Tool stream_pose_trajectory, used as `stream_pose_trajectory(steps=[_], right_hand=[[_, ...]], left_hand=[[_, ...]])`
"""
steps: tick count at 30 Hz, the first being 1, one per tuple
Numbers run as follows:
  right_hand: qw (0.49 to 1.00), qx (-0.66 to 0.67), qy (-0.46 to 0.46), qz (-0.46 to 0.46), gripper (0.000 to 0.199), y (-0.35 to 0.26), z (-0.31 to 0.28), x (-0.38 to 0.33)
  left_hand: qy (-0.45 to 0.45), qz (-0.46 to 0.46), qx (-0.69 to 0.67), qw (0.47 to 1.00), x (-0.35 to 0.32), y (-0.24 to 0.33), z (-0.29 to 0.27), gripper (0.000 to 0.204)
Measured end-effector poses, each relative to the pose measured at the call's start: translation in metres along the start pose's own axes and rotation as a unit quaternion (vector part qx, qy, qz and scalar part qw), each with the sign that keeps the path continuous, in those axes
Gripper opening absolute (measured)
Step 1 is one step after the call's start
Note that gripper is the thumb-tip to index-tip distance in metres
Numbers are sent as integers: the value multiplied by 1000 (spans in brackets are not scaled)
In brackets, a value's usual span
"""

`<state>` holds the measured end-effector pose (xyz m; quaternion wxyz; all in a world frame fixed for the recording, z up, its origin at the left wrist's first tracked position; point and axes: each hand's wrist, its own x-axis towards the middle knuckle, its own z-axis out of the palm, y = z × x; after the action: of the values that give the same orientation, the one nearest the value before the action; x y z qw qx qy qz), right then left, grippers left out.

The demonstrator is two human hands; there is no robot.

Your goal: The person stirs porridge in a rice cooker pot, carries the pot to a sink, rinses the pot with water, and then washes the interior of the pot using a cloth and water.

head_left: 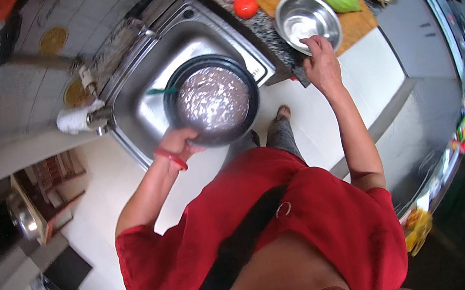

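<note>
One dark pot (234, 135), one steel bowl (304, 19), one tomato (246, 7).

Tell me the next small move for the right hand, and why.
Probably have the right hand firm its grip on the round, shiny steel bowl: the hand's fingers are at the near rim, and the left hand is occupied at the edge of the round black pan.

A tiled wall (15, 95) stands at ten o'clock, and the smooth, pale floor (99, 229) shows at eight. Wooden furniture (58, 171) sits at nine o'clock, with a grey cabinet front (418, 37) at two.
</note>
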<state>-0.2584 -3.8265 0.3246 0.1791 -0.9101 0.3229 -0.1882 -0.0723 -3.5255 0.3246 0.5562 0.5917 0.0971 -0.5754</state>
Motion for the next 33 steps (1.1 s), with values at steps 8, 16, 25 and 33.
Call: stream_pose_trajectory(steps=[8, 16, 25, 33], right_hand=[[927, 118, -225, -275, 37, -162, 85, 67], [890, 127, -292, -328, 24, -160, 70, 86], [861, 297, -244, -332, 19, -72, 44, 37], [872, 355, -158, -298, 20, -89, 71, 13]], left_hand=[[43, -13, -29, 999, 15, 11, 31, 28], [76, -3, -60, 995, 11, 7, 32, 34], [112, -18, -102, 988, 8, 6, 7, 26], [109, -37, -181, 977, 3, -8, -25, 29]])
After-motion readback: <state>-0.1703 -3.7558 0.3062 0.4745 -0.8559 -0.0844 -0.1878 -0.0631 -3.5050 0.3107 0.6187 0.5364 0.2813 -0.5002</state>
